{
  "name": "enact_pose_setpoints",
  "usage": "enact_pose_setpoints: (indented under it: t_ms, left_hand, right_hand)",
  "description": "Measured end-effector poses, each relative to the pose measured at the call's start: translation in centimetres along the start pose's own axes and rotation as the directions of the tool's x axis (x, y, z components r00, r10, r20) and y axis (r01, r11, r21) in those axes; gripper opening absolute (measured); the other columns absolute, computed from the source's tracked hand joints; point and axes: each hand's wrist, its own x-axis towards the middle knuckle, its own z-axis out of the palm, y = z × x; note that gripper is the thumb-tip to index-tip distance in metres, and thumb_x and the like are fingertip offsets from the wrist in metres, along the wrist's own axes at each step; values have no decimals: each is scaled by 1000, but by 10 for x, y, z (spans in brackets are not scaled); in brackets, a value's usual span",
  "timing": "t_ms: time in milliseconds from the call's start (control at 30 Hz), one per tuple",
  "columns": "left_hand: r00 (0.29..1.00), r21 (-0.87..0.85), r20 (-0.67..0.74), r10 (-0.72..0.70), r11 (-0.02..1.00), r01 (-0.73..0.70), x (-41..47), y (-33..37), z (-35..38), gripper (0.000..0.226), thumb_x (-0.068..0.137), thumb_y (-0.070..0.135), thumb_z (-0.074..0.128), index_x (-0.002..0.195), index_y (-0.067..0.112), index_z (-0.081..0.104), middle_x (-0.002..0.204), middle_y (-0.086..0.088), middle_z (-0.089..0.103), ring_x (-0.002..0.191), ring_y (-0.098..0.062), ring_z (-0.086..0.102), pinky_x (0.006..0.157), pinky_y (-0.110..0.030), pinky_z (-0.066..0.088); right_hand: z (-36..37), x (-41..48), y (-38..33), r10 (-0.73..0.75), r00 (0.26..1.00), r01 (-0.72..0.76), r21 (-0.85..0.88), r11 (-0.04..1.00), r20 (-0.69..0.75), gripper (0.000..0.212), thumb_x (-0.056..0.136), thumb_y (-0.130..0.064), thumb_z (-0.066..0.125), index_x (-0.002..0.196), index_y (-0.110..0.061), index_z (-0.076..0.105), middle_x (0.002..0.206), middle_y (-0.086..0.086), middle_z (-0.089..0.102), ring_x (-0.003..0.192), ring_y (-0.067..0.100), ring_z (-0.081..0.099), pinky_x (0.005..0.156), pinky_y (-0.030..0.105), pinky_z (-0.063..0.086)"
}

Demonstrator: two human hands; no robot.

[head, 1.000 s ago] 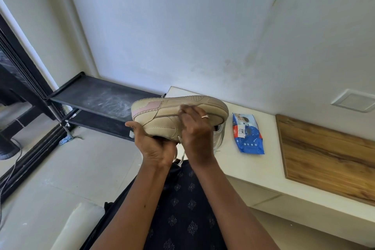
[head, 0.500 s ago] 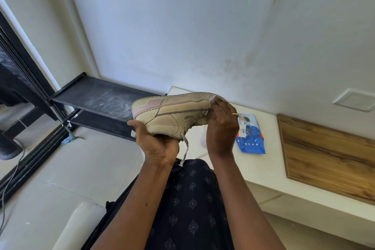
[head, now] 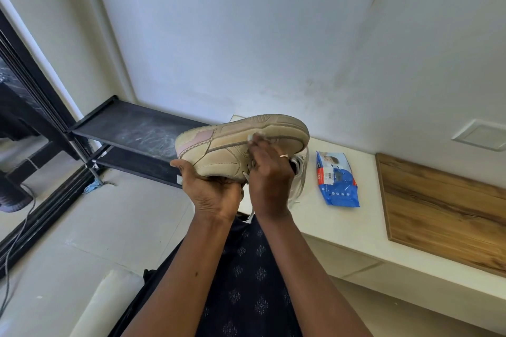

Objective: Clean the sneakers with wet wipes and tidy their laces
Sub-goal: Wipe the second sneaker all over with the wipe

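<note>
- Right hand (head: 271, 175) has slid back from the toe end of the sneaker (head: 232, 146) to the middle of its side, toward 9 o'clock from where it was half a second ago; the sneaker has hardly shifted.
- Its fingers (head: 262, 149) are bunched on a small white wipe (head: 256, 136) and press it to the side wall just under the sole edge.
- Left hand (head: 212, 191) cradles the sneaker from beneath, fingers curled round the upper and thumb up by the heel.
- Sneaker is held in the air above the lap, sole up, heel at 9 o'clock and toe at 3 o'clock.
- One lace (head: 250, 216) hangs down between the wrists.
- Second sneaker (head: 301, 169) sits on the desk (head: 356, 227) behind the right hand, mostly hidden.
- Blue packet of wipes (head: 336, 178) lies flat on the desk at 3 o'clock from the held sneaker, with a wooden board (head: 451, 213) farther the same way.
- Black rack (head: 131, 128) stands at 9 o'clock.
</note>
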Motion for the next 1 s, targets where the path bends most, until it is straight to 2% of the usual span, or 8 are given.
enact_pose_setpoints:
  t_ms: [67,167,300,367,500,667,833,1000]
  left_hand:
    - [1000,-7,5,21,1000,-21,1,2,-2,77,93,66,21,117,5,61,106,-16,69,94,-29,69,73,-38,58]
    - [998,39,-7,60,997,-60,5,5,-9,79,94,65,17,124,3,56,113,-16,65,100,-26,66,85,-33,55]
    - [990,162,4,143,977,-142,11,8,-19,69,98,57,9,107,8,56,86,-5,69,80,-16,67,73,-22,55]
    - [988,163,5,153,975,-152,11,9,-19,67,99,55,9,104,8,56,82,-3,69,77,-14,66,72,-20,54]
    - [997,55,18,71,996,-72,8,6,-12,74,95,63,17,117,6,57,103,-12,67,95,-23,65,86,-30,55]
    - [1000,-8,8,1,1000,-1,6,5,-4,80,90,70,25,134,8,51,129,-17,59,117,-33,58,95,-49,49]
    - [999,-46,45,12,999,-10,9,5,-8,84,90,70,24,139,6,45,136,-18,52,124,-36,52,101,-52,43]
    - [998,-49,35,58,997,-56,13,10,-12,83,91,69,23,134,3,48,123,-18,57,111,-31,58,103,-45,43]
  right_hand:
    - [2,-1,-6,-14,999,13,11,1000,34,29,76,7,47,90,3,72,97,14,71,89,28,68,84,30,50]
    - [1,-3,-21,-56,993,52,34,998,101,34,72,4,42,87,0,72,96,11,72,87,26,68,79,29,51]
    - [-2,-11,-40,-215,959,201,89,975,186,30,79,-7,42,82,-2,72,92,10,72,86,25,68,72,31,57]
    - [-3,-12,-37,-258,946,245,90,965,194,29,80,-6,44,84,-2,72,93,9,72,87,24,68,69,31,58]
    - [-5,-5,-18,-258,952,258,22,966,165,25,80,-3,48,88,-3,72,97,8,72,89,23,67,74,30,55]
    - [-8,4,7,-111,991,115,-63,991,70,30,80,-1,43,86,3,72,97,13,72,89,27,68,79,32,55]
    - [-4,-4,-2,-23,998,22,12,1000,56,34,75,2,41,90,4,72,97,13,71,90,28,67,84,29,51]
    - [-5,-23,-14,-123,988,112,117,987,93,32,72,10,46,89,2,72,100,10,71,93,24,63,87,24,47]
